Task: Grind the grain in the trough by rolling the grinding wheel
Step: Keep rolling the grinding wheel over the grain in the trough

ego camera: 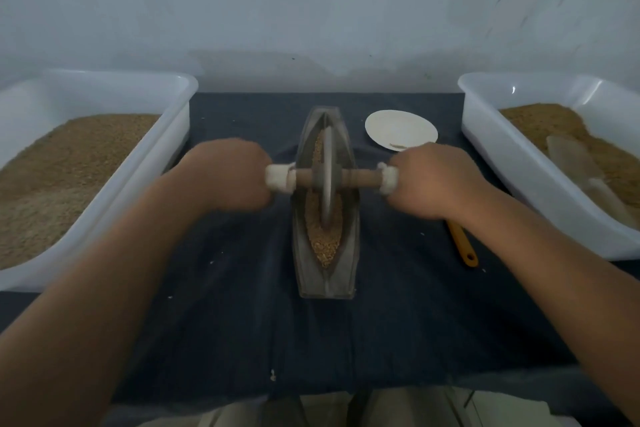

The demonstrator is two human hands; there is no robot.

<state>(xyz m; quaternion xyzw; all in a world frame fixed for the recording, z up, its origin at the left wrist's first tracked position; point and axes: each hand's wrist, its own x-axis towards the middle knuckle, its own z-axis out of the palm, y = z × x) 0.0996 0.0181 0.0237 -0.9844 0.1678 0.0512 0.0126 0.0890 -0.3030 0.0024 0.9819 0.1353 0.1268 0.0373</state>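
**Both fists on the axle, wheel down in the grain**

The left hand (pixel 228 177) is clenching one white-wrapped end of the wooden axle (pixel 360 178), and the right hand (pixel 433 180) is clenching the other. Both are blurred, so I am judging the roll to be under way. Midway between the two fists the grinding wheel (pixel 327 156) is standing upright, its lower edge sitting in the grain (pixel 323 239) inside the boat-shaped trough (pixel 350 253).

Doing this well, to my eye, means pressing down equally through both fists. That way the disc is tracking the groove rather than tipping against a wall, and it is travelling the full length so the heap at the near tip gets crushed too. Spilling over the low rim looks like the risk.

Now the count:
- One wheel, one trough, two hands.
- Two white tubs (pixel 145 163) of grain or meal, one outside each fist, the second tub (pixel 502 163) on the right.
- One white dish (pixel 398 128), just beyond the right fist.
- One orange-handled tool (pixel 462 246), poking out from under the right wrist.
- One dark cloth (pixel 242 288), lying beneath everything.
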